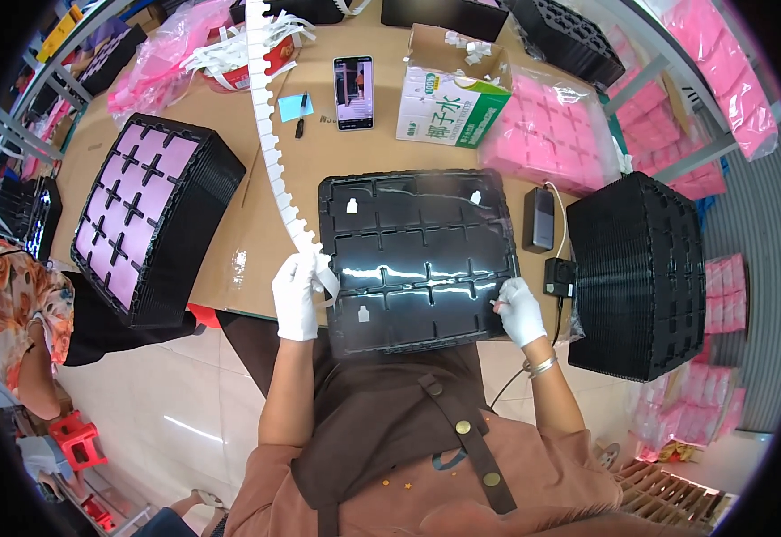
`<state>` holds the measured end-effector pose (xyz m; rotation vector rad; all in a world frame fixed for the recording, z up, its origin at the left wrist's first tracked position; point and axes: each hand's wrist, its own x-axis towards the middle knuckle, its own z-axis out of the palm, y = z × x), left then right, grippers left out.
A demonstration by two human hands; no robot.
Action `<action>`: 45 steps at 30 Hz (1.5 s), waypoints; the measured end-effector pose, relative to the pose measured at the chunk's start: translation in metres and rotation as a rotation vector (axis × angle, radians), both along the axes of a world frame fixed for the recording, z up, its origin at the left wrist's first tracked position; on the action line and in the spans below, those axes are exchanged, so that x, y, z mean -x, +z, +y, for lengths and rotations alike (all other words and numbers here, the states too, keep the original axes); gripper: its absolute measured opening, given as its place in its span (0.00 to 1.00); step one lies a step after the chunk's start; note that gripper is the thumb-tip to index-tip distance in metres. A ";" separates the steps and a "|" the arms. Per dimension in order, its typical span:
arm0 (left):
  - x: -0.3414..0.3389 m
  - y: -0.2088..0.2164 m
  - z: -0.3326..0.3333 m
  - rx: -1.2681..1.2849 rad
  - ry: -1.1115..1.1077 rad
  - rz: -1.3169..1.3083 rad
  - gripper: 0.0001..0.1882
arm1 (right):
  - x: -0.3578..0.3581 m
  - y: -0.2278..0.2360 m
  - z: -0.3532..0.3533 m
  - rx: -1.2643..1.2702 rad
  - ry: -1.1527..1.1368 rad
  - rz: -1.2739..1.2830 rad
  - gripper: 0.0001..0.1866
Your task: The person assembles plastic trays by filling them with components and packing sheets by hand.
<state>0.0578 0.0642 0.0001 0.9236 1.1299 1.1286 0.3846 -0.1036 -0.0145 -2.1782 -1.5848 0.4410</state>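
In front of me a black plastic tray [390, 259] with a moulded cross pattern lies at the table's near edge. Two small white stickers [352, 206] show along its far side and one more sticker [364, 314] near its front left. My gloved left hand [297, 300] is closed on a long white notched sticker strip [270, 152], which runs up past the far side of the table; a loose end curls beside the fingers. At the tray's right edge, my gloved right hand [521, 313] has its fingers pinched together. What lies between those fingertips is too small to make out.
Stacked black trays [636, 277] stand on the right, and another stack with a lilac top [153, 201] on the left. Behind are a phone [354, 94], an open carton [451, 103] and bagged pink trays [551, 125]. A power bank [539, 219] with cables lies right. A person [28, 313] sits left.
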 end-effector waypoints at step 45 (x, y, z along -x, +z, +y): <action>0.001 -0.009 0.008 0.069 0.013 -0.003 0.12 | -0.058 -0.003 0.202 0.274 -0.216 0.292 0.03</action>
